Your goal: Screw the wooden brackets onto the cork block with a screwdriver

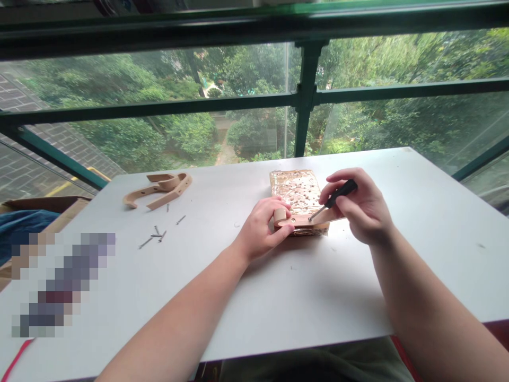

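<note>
My left hand (265,225) grips the left, curled end of a wooden hook piece (301,220), thumb at the near side and fingers over the far side. The piece lies across the near part of a block (296,185) with a pitted, shiny surface. A black-handled screwdriver (341,194) is held in my right hand (360,204), slanting down to the left. Its tip meets a screw in the wooden piece. An open hole shows to the left of that screw.
More curved wooden pieces (169,191) lie at the table's back left, with several loose screws (157,235) nearer. A blurred-out object (67,284) is at the left edge. A cardboard box (75,204) stands beyond it. Green-framed windows (305,95) rise behind the white table (318,313).
</note>
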The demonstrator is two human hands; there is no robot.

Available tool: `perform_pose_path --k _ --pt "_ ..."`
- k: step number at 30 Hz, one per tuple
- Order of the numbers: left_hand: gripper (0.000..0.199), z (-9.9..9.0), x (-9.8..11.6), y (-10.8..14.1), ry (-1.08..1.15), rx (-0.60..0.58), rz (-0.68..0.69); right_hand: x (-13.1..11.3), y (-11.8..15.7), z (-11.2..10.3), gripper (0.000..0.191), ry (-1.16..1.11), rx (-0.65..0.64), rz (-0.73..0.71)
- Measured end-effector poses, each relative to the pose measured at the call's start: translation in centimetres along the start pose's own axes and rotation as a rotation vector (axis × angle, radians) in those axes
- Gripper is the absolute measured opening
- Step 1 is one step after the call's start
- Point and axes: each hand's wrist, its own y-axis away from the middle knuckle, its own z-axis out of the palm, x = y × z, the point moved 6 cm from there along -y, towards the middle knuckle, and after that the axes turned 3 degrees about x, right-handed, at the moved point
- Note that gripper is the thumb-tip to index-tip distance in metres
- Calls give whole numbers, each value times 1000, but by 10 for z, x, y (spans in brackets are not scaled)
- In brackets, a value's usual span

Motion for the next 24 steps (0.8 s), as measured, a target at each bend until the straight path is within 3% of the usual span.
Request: perform_pose_path --k 6,18,24 --pt "20 0 0 1 3 2 9 5 1 1 35 -41 -62 106" --pt "19 0 1 0 -12 -7 4 9 -3 0 13 53 5 73" --pt "19 0 2 -1 -5 -11 -1 7 -2 1 12 84 8 31"
